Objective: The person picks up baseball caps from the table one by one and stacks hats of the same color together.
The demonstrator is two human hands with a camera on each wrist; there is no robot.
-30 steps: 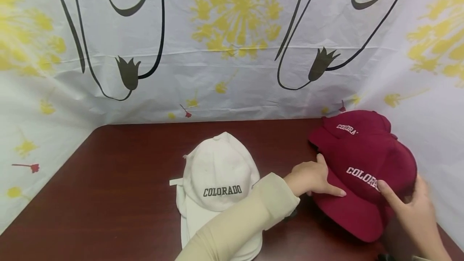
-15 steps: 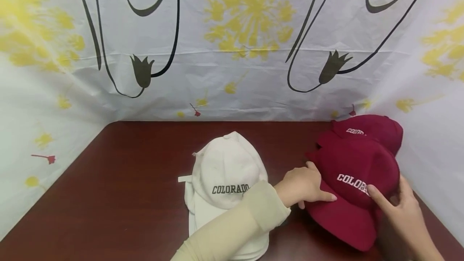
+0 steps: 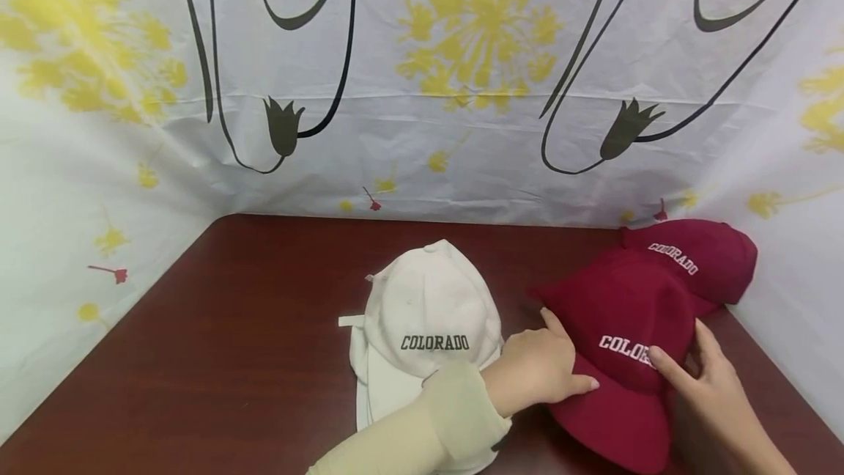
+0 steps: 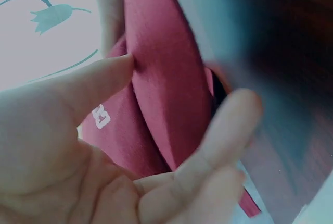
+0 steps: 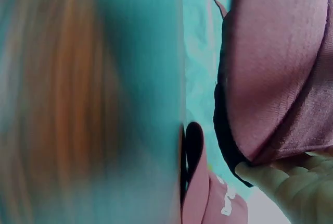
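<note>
Both hands hold a maroon baseball cap (image 3: 613,306) with white lettering, at the right of the head view. My left hand (image 3: 537,369) pinches the left side of its brim, thumb on top and fingers beneath. With the thumb beside the lettering and the fingers round the crown's side, my right hand (image 3: 708,391) grips the other side. In the left wrist view the brim (image 4: 166,67) rises between thumb and fingers. In the right wrist view the brim (image 5: 276,62) shows large, above my right hand (image 5: 296,187).
A second maroon cap (image 3: 719,259) lies behind, at the table's far right. White caps (image 3: 428,292), stacked, with COLORADO on the top one, sit mid-table under the left sleeve (image 3: 422,424). A patterned white cloth (image 3: 343,145) hangs round the dark table (image 3: 264,328).
Both hands have brought the front maroon cap left and nearer, away from the one behind, whose lettering now shows in full. The head view has turned slightly left.
</note>
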